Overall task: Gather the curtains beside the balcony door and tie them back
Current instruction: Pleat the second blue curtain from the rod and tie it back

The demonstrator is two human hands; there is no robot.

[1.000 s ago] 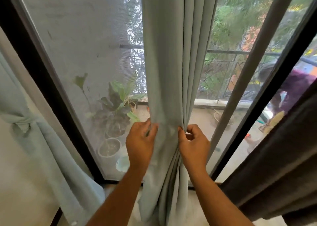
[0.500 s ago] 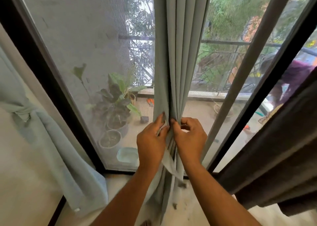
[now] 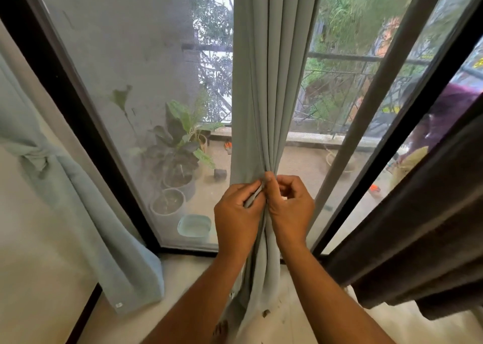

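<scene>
You are in the gathering step. The curtain (image 3: 271, 82) hangs in front of the balcony door (image 3: 146, 87), between the screen panel and the right-hand frame (image 3: 392, 87), and its pleats are bunched into a narrow column at your hands. No tie shows around this column yet; judge the tie-back as not started.

Left hand (image 3: 236, 217): closed on a folded edge of the curtain, thumb over the fold, back of the hand toward you, forearm rising from the lower centre.

Right hand (image 3: 291, 207): fingers curled, thumb and forefinger pinched on the pleats at the top of the bunch, touching the left hand across the fabric. Both hands sit at the same height, wrists straight, forearms converging.

A second curtain (image 3: 60, 176) at the left wall is already knotted back. A dark curtain (image 3: 418, 226) hangs at the right, loose.

Next move, as a judgement: keep one hand clamped round the whole bunch to free the other for the tie. No separate tie-back is visible, so the knot may have to be made in the fabric itself. Expect the pleats to spread if the grip loosens.
</scene>
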